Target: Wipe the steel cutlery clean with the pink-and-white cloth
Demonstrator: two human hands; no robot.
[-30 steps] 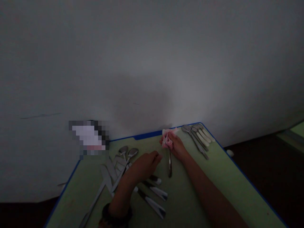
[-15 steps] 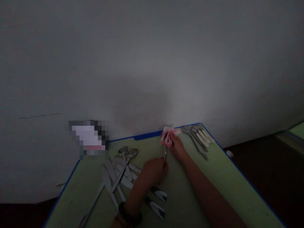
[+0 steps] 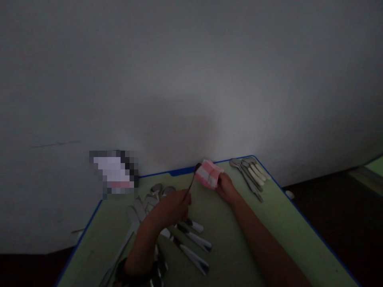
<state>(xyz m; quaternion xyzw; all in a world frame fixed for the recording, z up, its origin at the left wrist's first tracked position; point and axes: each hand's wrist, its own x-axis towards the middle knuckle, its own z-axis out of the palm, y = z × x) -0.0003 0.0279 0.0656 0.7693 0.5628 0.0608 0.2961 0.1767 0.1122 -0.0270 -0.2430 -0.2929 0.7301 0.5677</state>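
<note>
My left hand (image 3: pixel 176 205) is closed round the handle of a spoon (image 3: pixel 191 182), held upright at a slant with its dark bowl at the top. Just right of that bowl, my right hand (image 3: pixel 225 186) grips a pink and white checked cloth (image 3: pixel 208 174), which hangs partly spread toward the spoon. The cloth and bowl look very close; I cannot tell if they touch. Below and around my left forearm lies a loose pile of cutlery, with spoons (image 3: pixel 156 189) and flat-handled pieces (image 3: pixel 194 257) partly hidden by the arm.
At the far right corner of the green table (image 3: pixel 269 235) lies a group of spoons and other cutlery (image 3: pixel 247 175), some with white handles (image 3: pixel 257 174). A pixelated object (image 3: pixel 113 171) is at the far left edge. A grey wall (image 3: pixel 191 79) rises directly behind the table.
My left hand has drawn left with the spoon, whose bowl now shows outside the cloth. The cloth, bunched round it before, has opened out in my right hand.
</note>
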